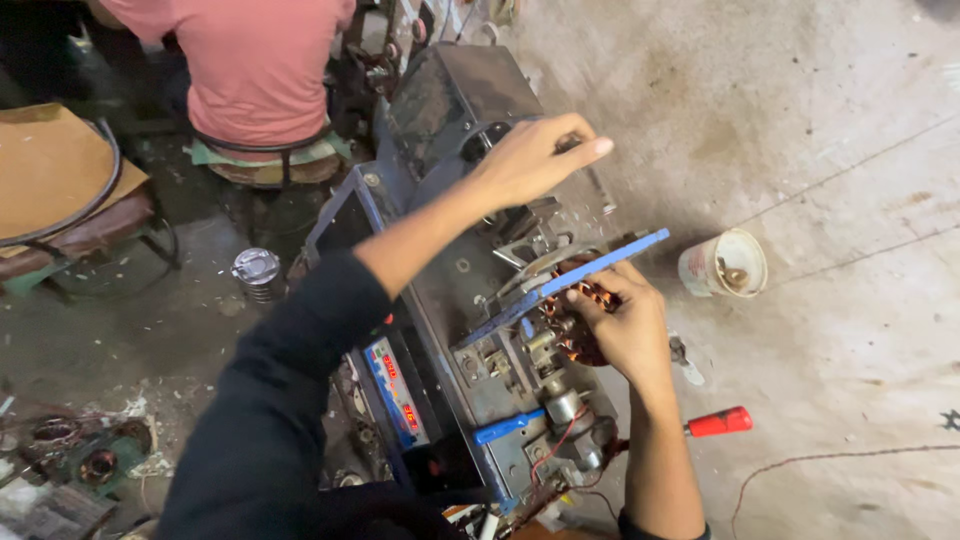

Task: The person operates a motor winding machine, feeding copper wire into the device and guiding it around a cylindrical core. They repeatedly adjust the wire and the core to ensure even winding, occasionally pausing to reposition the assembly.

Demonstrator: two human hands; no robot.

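Head view: the right hand (625, 330) has its fingers (590, 298) curled round a copper-wound stator (575, 325) seated in the winding machine (480, 300), thumb and forefinger closing on its upper edge, so the stator sits right under the fingertips, toward the machine's middle. A blue bar (570, 280) runs slantwise just above the knuckles, its long axis climbing from lower left to upper right, and passes over the stator; it looks to touch the top of the coil, though I cannot tell for sure.

The left hand (535, 160) is farther up the machine, well apart from the stator, fingers closed round a dark knob or crank (568, 143) on the grey housing (450, 95), with one fingertip poking out straight. The right hand is plainly the nearer to the coil.

Round about: a red-handled tool (720, 421) lies on the floor (820, 150) just beside the right wrist, a white tub (725, 263) stands near the bar's far end, and a person in a pink shirt (250, 60) sits beyond.
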